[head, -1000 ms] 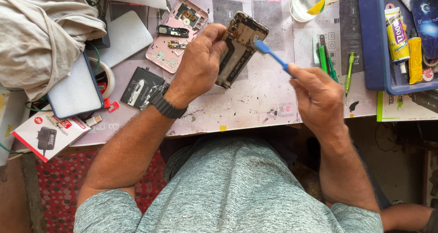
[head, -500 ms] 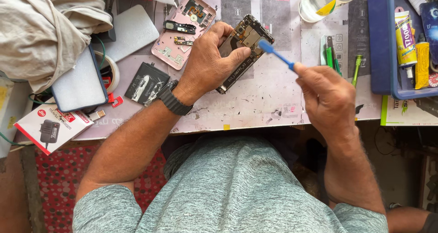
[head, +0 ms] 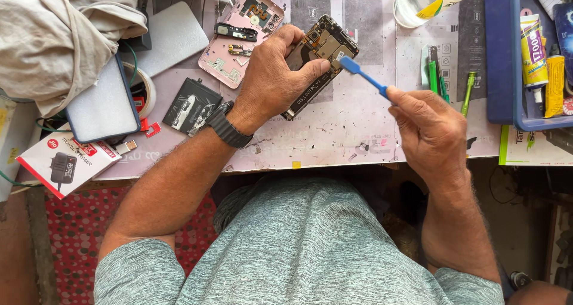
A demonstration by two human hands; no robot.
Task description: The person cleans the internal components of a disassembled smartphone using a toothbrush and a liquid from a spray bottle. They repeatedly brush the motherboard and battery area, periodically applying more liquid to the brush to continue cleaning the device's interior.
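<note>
My left hand (head: 271, 78) grips an opened phone body (head: 325, 45) with its circuit board showing, tilted above the work mat (head: 334, 135). My right hand (head: 430, 126) pinches a blue plastic pry tool (head: 364, 78). The tool's flat tip touches the phone's right edge near my left thumb. A black watch (head: 227, 126) sits on my left wrist.
A pink phone back cover (head: 224, 60) with small parts lies left of the phone, a black battery (head: 191, 105) below it. A blue tray (head: 507, 60) with glue tubes stands at right, green tools (head: 436, 75) beside it. A cloth (head: 59, 36), white devices and a charger box fill the left.
Both hands and the phone have stayed close together; the blue tool's tip has shifted slightly along the phone's edge. The camera view has drifted a little.
</note>
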